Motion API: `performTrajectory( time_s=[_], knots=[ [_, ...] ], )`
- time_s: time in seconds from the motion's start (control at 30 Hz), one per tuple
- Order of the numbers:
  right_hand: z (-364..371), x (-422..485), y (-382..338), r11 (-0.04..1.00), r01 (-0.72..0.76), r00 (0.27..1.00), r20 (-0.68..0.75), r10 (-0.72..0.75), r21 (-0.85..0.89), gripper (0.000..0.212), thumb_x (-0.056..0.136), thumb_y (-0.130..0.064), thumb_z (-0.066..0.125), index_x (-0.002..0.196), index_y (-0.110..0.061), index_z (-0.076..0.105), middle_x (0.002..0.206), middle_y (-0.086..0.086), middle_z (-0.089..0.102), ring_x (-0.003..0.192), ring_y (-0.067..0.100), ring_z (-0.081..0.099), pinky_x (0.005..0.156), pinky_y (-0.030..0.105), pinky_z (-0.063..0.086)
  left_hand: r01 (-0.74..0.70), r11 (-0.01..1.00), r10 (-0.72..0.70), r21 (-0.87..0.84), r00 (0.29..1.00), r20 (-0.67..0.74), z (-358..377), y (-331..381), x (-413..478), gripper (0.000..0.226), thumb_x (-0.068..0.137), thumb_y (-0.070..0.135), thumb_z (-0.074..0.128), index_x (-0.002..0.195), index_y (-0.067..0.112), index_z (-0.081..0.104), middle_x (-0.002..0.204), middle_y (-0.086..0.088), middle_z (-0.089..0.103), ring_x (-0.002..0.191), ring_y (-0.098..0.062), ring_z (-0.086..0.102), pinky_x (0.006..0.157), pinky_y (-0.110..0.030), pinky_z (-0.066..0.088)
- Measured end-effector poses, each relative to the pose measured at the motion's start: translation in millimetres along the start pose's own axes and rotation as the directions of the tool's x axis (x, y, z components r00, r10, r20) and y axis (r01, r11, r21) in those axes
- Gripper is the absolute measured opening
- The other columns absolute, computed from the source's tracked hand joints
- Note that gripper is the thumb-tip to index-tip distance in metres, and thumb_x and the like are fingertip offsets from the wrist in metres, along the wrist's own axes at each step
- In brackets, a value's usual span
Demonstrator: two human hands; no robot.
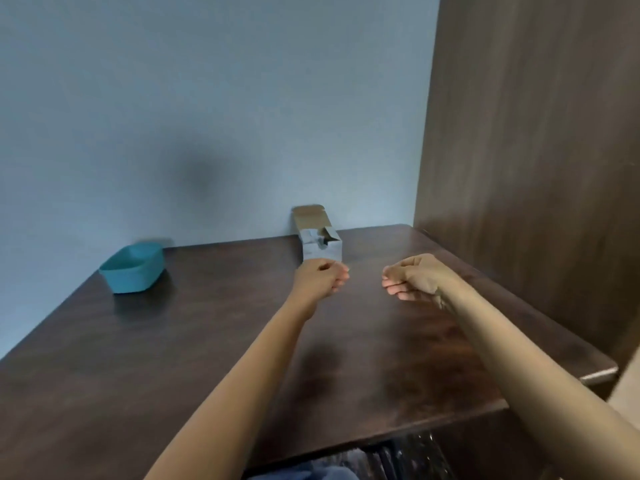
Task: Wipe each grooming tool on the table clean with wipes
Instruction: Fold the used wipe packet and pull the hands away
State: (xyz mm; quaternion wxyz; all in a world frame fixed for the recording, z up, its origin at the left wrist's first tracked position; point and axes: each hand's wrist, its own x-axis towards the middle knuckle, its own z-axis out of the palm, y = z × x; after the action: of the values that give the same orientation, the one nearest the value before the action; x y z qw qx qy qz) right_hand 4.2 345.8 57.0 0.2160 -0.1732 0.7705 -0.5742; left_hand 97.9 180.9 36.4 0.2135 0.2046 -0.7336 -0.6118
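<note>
Above the dark table (194,348), the person holds both arms out with the left hand (322,277) and the right hand (414,277) curled into fists. The knuckles face each other across a small gap, and nothing shows inside either fist. Just beyond the left fist, close against the wall, stands a small cardboard box (320,242) with its lid flap up. Well off to the left of that hand sits a teal tub (133,268). No grooming tool lies in plain sight, and no wipe either; whether they are in the tub or the box I cannot tell from this angle.

To my eye the work has not begun, so the step in hand is fetching a wipe and a first tool. Done well, that means uncurling the fingers before reaching. One hand should steady the light box while the other draws from its open top, so it does not tip or slide. The tub is better pulled nearer than fished in at arm's length. Blades or points may be among the tools, so a look inside before grasping seems wise.
</note>
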Motion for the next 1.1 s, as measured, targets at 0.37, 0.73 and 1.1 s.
performTrajectory(
  time_s=[0.37,0.73,1.1],
  knots=[
    [43,144,20,0.996,0.078,0.946,-0.318,-0.060,0.044,0.016,0.087,-0.011,0.061,0.071,-0.012,0.062,0.076,0.010,0.065,0.063,0.018,0.061,0.064,0.030,0.055,0.043,0.980,0.011,0.193,0.963,-0.268,-45,-53,91,0.020,0.085,0.028,0.066,0.096,0.012,0.066,0.092,-0.003,0.069,0.081,-0.017,0.065,0.083,-0.037,0.057],
    [68,258,14,0.973,0.050,0.994,-0.110,-0.026,0.227,0.045,0.100,-0.041,0.035,0.123,-0.005,0.049,0.117,0.009,0.054,0.110,0.024,0.053,0.093,0.033,0.044,-0.063,0.967,0.091,0.247,0.990,-0.104,-47,-82,166,0.117,0.069,0.035,0.084,0.153,0.012,0.006,0.154,-0.011,0.031,0.140,-0.024,0.034,0.113,-0.035,0.031],
    [90,303,-22,0.961,-0.010,0.993,0.117,-0.023,0.275,0.067,0.096,-0.062,0.023,0.122,-0.006,0.048,0.118,0.010,0.057,0.106,0.026,0.055,0.095,0.038,0.045,-0.160,0.770,0.257,0.618,0.964,-0.070,-35,-101,186,0.076,0.093,0.033,0.055,0.153,0.016,0.011,0.126,-0.011,0.063,0.111,-0.032,0.059,0.095,-0.045,0.047]
  ],
)
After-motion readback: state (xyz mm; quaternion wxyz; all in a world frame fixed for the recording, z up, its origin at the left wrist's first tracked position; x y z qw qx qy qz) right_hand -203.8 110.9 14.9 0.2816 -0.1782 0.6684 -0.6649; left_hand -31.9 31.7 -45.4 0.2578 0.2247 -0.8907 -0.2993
